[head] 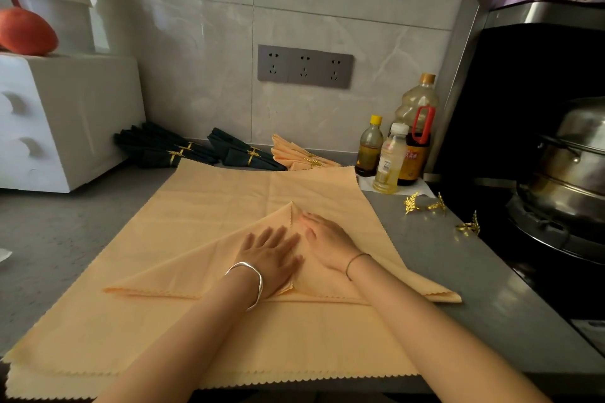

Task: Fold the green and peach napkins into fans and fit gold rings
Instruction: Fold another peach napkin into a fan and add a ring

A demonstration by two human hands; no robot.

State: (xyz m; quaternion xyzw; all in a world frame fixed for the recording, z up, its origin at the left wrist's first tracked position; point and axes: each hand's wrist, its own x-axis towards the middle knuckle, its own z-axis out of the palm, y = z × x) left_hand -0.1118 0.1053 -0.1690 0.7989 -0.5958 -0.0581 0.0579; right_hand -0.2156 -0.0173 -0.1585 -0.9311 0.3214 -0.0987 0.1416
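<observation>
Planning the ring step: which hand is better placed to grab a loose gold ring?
Right, probably: the right hand presses the napkin nearer the gold rings on the counter.

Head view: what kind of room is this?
Probably a home kitchen: a steel pot sits on a stove, with oil bottles standing at the back of a grey counter.
</observation>
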